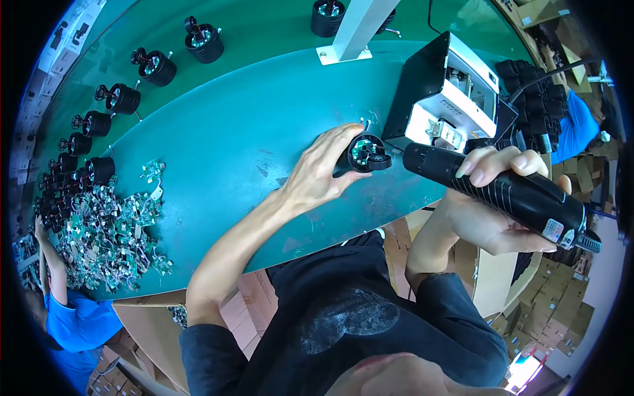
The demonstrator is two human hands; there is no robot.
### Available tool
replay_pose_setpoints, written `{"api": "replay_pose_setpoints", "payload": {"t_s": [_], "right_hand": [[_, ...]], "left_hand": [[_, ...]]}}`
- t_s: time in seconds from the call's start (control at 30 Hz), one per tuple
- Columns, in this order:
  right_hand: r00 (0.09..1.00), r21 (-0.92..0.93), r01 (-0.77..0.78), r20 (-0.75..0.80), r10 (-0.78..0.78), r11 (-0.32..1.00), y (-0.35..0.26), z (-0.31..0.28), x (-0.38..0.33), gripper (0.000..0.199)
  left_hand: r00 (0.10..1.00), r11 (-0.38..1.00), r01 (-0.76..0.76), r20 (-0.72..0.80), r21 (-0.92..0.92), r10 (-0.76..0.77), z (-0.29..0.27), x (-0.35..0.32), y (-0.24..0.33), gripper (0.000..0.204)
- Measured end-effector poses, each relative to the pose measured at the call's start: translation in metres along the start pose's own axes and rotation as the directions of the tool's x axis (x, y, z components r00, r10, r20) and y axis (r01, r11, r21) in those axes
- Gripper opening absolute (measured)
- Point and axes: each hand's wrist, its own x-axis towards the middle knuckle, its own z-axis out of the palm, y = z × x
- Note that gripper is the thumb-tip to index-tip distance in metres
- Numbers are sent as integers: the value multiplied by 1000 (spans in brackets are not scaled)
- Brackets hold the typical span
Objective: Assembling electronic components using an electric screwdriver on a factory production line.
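My left hand (pixel 323 162) grips a round black housing (pixel 343 162) over the green bench mat. A green circuit board (pixel 360 150) shows in its open top, and a black ring-shaped part sticks out at its right. In my right hand (pixel 485 204) lies a thick black electric screwdriver (pixel 432 164), held slantwise with fingers wrapped round its ribbed body. Its blunt left end is close to the housing but apart from it; the collared end (pixel 588 241) points to the lower right. Behind the screwdriver stands a black-and-white box-shaped screw feeder (pixel 429 99).
Several similar black housings (pixel 158 68) line the far left side. A heap of small circuit boards with wires (pixel 109 237) lies at left, beside a co-worker's hand (pixel 41 231). A metal post (pixel 353 33) rises at the back. Stacked black parts (pixel 538 99) and another blue-clad person (pixel 576 125) are at right.
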Motion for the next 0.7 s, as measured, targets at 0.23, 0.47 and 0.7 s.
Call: {"api": "replay_pose_setpoints", "payload": {"t_s": [0.23,0.47,0.7], "right_hand": [[992,15,-17,125,15,1000,1,-2,3,75],[997,-2,-16,-80,16,1000,2,10,2,76],[999,-19,-35,-33,35,999,0,5,3,75]], "left_hand": [[999,999,-37,27,38,36,-2,-3,-2,71],[1000,1000,15,12,7,-15,1,-2,-1,70],[1000,1000,-2,8,4,2,2,-1,-2,71]]}}
